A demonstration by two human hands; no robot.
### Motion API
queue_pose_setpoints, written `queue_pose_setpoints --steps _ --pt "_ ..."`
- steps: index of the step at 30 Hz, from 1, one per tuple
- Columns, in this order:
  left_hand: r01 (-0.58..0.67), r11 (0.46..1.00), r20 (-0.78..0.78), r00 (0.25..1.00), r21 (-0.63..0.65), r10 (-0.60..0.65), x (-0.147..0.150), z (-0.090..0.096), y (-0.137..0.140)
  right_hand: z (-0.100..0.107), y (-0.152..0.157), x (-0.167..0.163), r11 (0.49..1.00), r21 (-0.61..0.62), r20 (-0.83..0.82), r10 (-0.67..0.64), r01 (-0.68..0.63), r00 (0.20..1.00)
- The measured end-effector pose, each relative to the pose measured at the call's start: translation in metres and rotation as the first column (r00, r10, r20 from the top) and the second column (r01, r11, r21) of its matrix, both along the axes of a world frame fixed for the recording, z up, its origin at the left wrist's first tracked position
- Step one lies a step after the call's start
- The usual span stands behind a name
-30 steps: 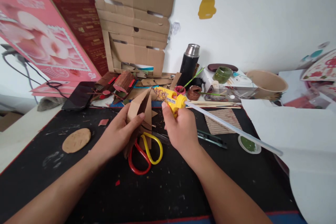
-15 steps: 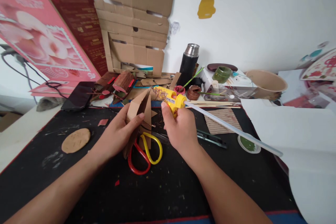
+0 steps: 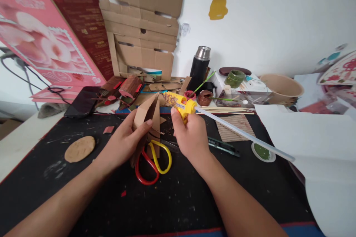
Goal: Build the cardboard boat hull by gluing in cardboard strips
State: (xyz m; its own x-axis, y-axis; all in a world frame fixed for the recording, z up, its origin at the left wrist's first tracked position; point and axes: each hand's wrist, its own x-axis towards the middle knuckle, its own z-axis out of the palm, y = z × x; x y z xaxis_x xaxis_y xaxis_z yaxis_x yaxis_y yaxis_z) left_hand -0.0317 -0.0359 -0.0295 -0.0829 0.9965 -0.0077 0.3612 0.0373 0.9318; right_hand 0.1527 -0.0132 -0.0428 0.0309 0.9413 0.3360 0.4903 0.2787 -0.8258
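My left hand (image 3: 129, 137) is closed around a folded piece of cardboard (image 3: 145, 111), its thumb on the near side. In my right hand (image 3: 191, 133) is a yellow hot glue gun (image 3: 179, 103), its nozzle pointing left at the cardboard's upper edge; whether they touch I cannot tell. A long translucent glue stick (image 3: 244, 133) sticks out of the gun's back toward the right. Below the cardboard lie scissors with one red and one yellow handle (image 3: 167, 166), their blades partly hidden. A dark green utility knife (image 3: 224, 147) rests just right of my right hand.
A round tan clay disc (image 3: 80, 149) lies on the black mat at left. Corrugated cardboard (image 3: 236, 127) and a small dish of green paint (image 3: 263, 152) are at right. A black thermos (image 3: 199, 66), paint jars and cardboard scraps line the back. White paper (image 3: 314, 133) covers the right edge.
The glue stick's rear end has moved slightly inward, toward the gun. Both hands and the cardboard hold almost the same position.
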Motion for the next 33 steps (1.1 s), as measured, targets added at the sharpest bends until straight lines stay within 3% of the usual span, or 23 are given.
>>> queue_pose_setpoints --steps 10,27,33 --pt "-0.051 0.998 0.221 0.974 -0.035 0.058 0.0016 -0.0037 0.003 0.003 -0.0052 -0.0023 0.997 0.019 -0.011 0.078 -0.078 0.997" --pt "-0.036 0.998 0.157 0.987 -0.047 0.043 0.0029 -0.0004 0.0014 -0.0011 -0.0065 -0.0069 0.989 0.076 0.047 0.121 -0.125 0.991" --pt "-0.028 0.998 0.185 0.982 -0.061 0.039 0.0034 0.0004 0.0003 -0.0009 -0.0058 -0.0069 0.994 0.045 0.048 0.095 -0.097 0.994"
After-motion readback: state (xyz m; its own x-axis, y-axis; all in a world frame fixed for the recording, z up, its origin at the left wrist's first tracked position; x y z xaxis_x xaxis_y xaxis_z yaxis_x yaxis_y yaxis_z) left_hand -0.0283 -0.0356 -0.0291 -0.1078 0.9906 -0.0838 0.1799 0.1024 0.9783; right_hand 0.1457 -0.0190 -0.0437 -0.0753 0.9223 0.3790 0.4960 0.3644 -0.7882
